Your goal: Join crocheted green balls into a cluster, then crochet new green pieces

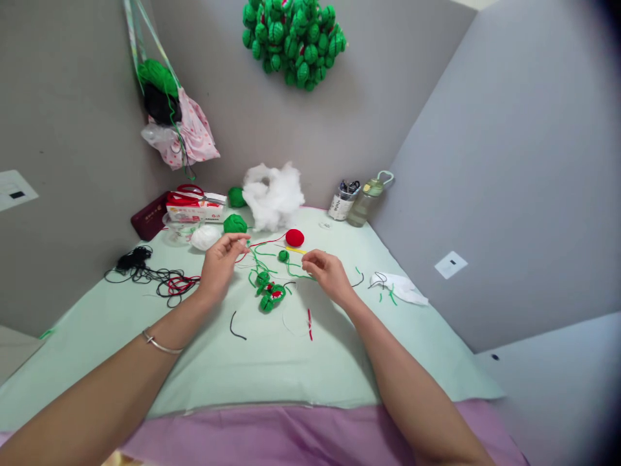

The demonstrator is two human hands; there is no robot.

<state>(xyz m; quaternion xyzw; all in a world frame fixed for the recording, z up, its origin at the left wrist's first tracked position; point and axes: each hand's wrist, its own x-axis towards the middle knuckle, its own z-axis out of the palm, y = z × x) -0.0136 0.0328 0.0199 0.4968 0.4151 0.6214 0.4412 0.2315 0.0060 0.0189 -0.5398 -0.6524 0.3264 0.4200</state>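
My left hand [224,260] is closed in a pinch, with thin strands of green yarn [264,264] close to its fingertips. What it pinches is too small to make out. Across from it, my right hand [326,270] also has thumb and fingers pressed together. By its fingertips is a thin tool with a yellow handle [295,250], which looks like a crochet hook; whether the fingers touch it I cannot tell. Between the hands lie a small green crocheted ball [284,256] and a green crocheted piece with a red-and-white mouth [272,294].
A red yarn ball [295,237], white stuffing [274,197], green yarn [235,224] and white yarn [206,237] stand behind. Red scissors [187,193] rest on a box. Black yarn [133,259] lies tangled at left. A bottle [367,202] and pen cup [342,202] are back right.
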